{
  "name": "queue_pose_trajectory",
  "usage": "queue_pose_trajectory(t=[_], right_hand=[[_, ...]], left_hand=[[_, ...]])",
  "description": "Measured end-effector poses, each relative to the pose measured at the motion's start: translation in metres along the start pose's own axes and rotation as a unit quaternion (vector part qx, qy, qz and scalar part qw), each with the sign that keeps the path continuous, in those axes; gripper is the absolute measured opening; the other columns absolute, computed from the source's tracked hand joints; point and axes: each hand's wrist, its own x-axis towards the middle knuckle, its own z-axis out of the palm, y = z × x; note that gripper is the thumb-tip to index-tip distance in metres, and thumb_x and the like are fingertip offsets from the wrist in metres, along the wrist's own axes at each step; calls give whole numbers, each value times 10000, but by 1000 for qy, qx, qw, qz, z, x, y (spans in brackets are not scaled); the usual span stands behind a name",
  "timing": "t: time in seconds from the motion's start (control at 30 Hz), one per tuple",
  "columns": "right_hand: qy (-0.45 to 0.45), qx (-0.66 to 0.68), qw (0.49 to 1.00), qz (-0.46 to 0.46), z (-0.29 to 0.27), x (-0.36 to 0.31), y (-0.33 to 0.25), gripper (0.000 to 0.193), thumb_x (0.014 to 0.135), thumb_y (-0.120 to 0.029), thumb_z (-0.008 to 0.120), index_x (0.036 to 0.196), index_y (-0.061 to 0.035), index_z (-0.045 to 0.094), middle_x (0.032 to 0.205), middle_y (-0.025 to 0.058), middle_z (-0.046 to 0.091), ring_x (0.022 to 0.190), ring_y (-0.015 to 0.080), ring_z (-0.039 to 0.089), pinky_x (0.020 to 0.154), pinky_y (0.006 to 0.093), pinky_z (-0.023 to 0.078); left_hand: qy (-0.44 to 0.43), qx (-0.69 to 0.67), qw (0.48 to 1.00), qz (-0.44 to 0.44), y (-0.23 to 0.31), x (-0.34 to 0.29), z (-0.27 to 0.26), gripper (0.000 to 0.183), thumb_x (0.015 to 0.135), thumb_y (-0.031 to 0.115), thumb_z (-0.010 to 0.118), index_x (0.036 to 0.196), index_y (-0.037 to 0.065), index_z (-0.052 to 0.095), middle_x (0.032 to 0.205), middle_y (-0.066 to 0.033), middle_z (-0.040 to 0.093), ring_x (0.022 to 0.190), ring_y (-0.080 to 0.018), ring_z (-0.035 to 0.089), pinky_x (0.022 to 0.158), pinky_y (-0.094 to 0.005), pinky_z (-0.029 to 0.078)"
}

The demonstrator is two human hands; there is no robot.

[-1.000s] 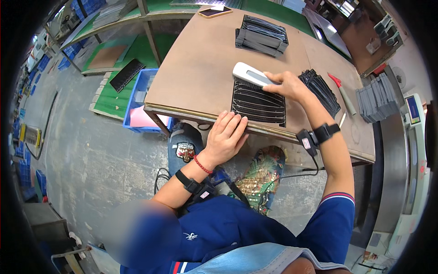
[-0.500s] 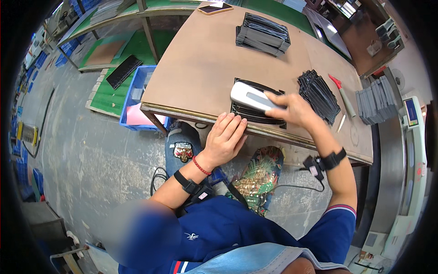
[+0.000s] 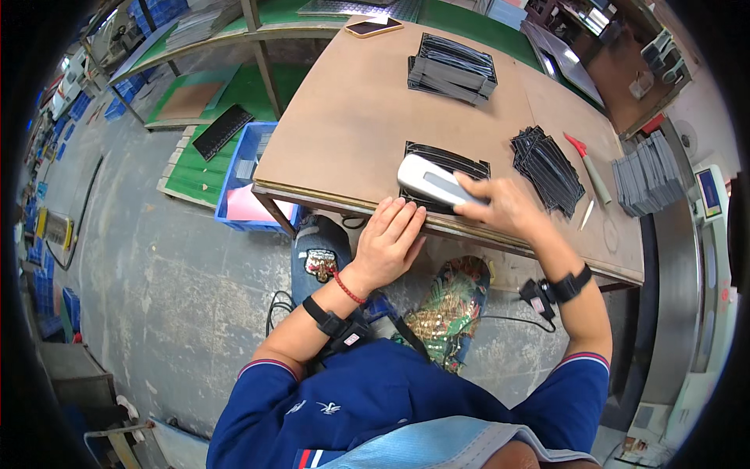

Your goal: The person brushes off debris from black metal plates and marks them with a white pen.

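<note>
Head view: white handheld device (image 3: 432,180) sits over the black grille panel (image 3: 444,176) at the near table (image 3: 344,133) edge, shifted left and nearer than a second ago. Right hand (image 3: 504,207) wraps its right end, fingers closed around it. Left hand (image 3: 388,238) stays flat, fingers spread, on the table edge just left of the panel. Loose black strips (image 3: 547,168) lie right; stacked black pieces (image 3: 453,69) far.

We have drawn our right hand (image 3: 508,205) and its white handheld device (image 3: 431,180) back toward us across the black grille panel (image 3: 445,173), nearer the table edge.
</note>
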Motion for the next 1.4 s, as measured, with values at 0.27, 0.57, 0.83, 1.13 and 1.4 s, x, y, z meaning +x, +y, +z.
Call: queue_pose_trajectory(t=[0.27, 0.57, 0.83, 1.13, 1.4], right_hand=[[48, 2, 996, 69, -1, 23, 39, 550, 796, -385, 720, 1252, -94, 620, 977, 281, 658, 922, 364, 674, 825, 378, 503], [57, -10, 996, 68, -3, 40, 29, 561, 804, -377, 703, 1264, -71, 607, 973, 293, 652, 923, 370, 671, 829, 400, 506], [26, -13, 1000, -2, 8, -12, -14, 571, 802, -385, 698, 1272, -75, 600, 907, 285, 638, 861, 403, 651, 779, 432, 509], [-1, 0, 999, -42, 2, -5, -18, 561, 828, -376, 675, 1293, -76, 583, 902, 276, 641, 852, 392, 646, 764, 426, 505], [-27, -19, 999, -33, -19, -61, 18, 580, 804, -339, 711, 1326, -133, 567, 812, 237, 639, 757, 380, 616, 705, 425, 479]], left_hand=[[6, 3, 1000, 8, 1, 5, 1, 560, 709, 135, 771, 1234, 42, 600, 1239, -122, 565, 1198, -311, 505, 1064, -477, 389], [-10, -5, 1000, 4, 3, 3, -3, 600, 688, 122, 767, 1254, 40, 584, 1232, -130, 567, 1195, -304, 512, 1071, -461, 389], [7, -110, 993, -43, -4, 14, -31, 467, 732, 142, 784, 1155, 25, 623, 1167, -156, 603, 1098, -351, 591, 971, -435, 479], [-259, -280, 916, -123, -82, 111, -50, 427, 996, 312, 450, 1277, 11, 561, 1236, -191, 618, 1129, -328, 597, 1034, -413, 404], [-373, -183, 909, -18, -94, 101, -40, 515, 1011, 439, 389, 1298, 55, 576, 1381, -142, 528, 1378, -280, 383, 1162, -539, 179]])
